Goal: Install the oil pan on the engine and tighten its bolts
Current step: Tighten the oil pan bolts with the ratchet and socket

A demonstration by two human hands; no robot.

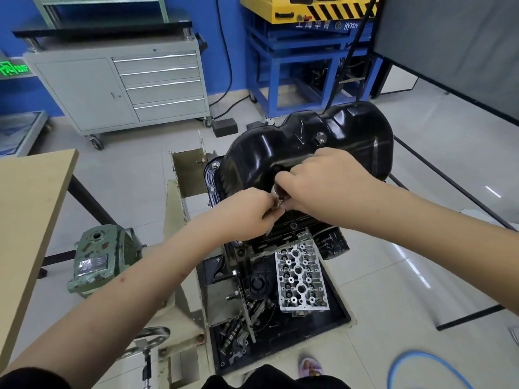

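A glossy black oil pan sits upside-up on the inverted engine, which is mounted on a beige stand. At the pan's near flange, my right hand grips the round chrome head of a ratchet tool. My left hand pinches the lower part of that same tool just below it. A bolt shows on the pan's left flange. The tool's tip and the bolt under it are hidden by my hands.
Below the engine a black tray holds a cylinder head and loose parts. A wooden table stands at left, a green gearbox beside it. Behind are a grey tool cabinet and a blue frame.
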